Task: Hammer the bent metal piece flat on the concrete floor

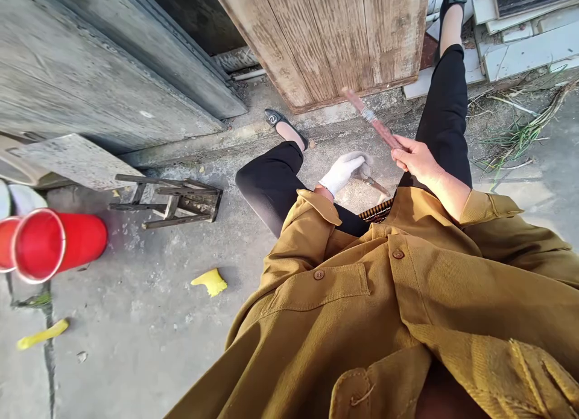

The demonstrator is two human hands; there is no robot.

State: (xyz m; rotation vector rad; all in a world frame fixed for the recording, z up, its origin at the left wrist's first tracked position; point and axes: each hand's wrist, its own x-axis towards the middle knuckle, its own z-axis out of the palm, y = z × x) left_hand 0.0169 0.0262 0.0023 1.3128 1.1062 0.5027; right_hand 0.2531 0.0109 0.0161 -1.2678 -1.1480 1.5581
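My right hand [418, 160] is bare and closed around a reddish-brown stick [382, 131], which points up and away toward the wooden panel. Silvery wire [368, 114] is wound around the stick past its middle. My left hand [344, 173], in a white glove, is nearer the ground between my knees, its fingers closed on a thin brown stick [377, 185]. The fingertips are blurred, and the glove hides part of this stick. Behind it, a striped woven edge [376, 211] shows beneath me.
A weathered wooden panel [335, 45] stands ahead. To the left, a small wooden stool [174, 202] lies tipped over, near a red bucket [81, 241]. Yellow pieces [212, 281] lie on the concrete. Stacked white tiles [529, 51] and grass [515, 138] are at the right.
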